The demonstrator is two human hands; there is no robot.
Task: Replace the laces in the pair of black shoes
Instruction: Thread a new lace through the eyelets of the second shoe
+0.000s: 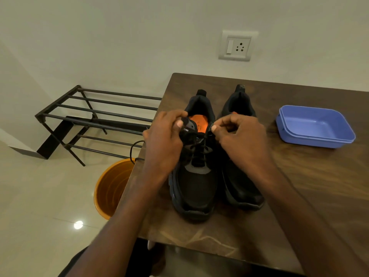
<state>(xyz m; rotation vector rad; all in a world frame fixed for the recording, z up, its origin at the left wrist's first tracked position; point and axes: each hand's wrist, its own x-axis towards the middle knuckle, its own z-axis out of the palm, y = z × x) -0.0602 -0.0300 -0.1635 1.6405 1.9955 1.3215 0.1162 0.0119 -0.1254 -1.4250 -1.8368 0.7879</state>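
Black lace (196, 145) between both hands' grip

The table (299, 196) looks like dark, matt wood grain. On it, the shoes (194, 188) are matt black cloth; the box (319, 142) is smooth blue plastic. Beside it, a metal rack (95, 112) and glossy floor tiles (40, 216).

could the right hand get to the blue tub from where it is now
Probably yes. The right hand is busy pinching the lace at the left shoe, but the blue tub sits open on the table to its right, with only bare tabletop between them.
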